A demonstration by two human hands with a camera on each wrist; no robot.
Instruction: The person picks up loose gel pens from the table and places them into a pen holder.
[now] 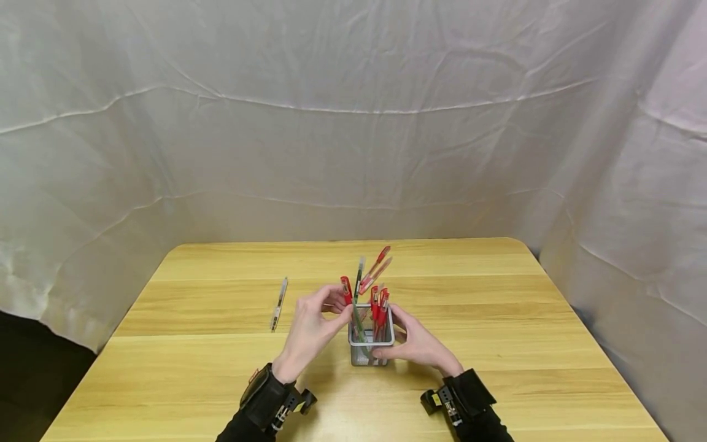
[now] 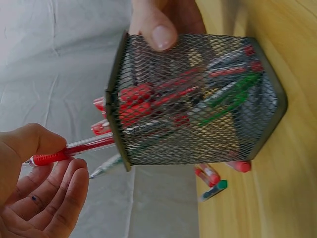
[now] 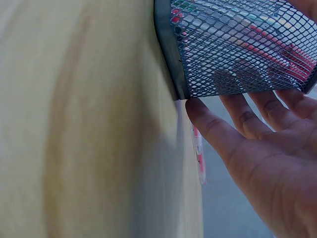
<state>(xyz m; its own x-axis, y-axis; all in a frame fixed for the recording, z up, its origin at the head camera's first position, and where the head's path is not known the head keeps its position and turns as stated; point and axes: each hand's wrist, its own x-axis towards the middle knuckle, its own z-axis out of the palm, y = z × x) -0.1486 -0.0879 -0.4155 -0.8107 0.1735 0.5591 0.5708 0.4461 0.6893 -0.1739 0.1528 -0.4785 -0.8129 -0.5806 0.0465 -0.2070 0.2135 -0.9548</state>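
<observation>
A square metal-mesh pen holder [image 1: 372,344] stands upright on the table with several red-capped pens [image 1: 380,310] and a green pen inside, also seen through the mesh [image 2: 198,99] in the left wrist view. My left hand [image 1: 315,325] is at its left rim, pinching a red pen [image 2: 49,157] between thumb and fingers; the far end of that pen is within the holder. From the right, my right hand [image 1: 418,344] grips the holder, thumb on the front and fingers [image 3: 247,116] along the side.
Beyond the holder lie two red pens [image 1: 381,265] and a dark green pen [image 1: 360,273] on the wooden table [image 1: 469,294]. A clear pen with a dark refill [image 1: 279,305] lies to the left. Pale cloth [image 1: 353,153] hangs behind the table and along its sides.
</observation>
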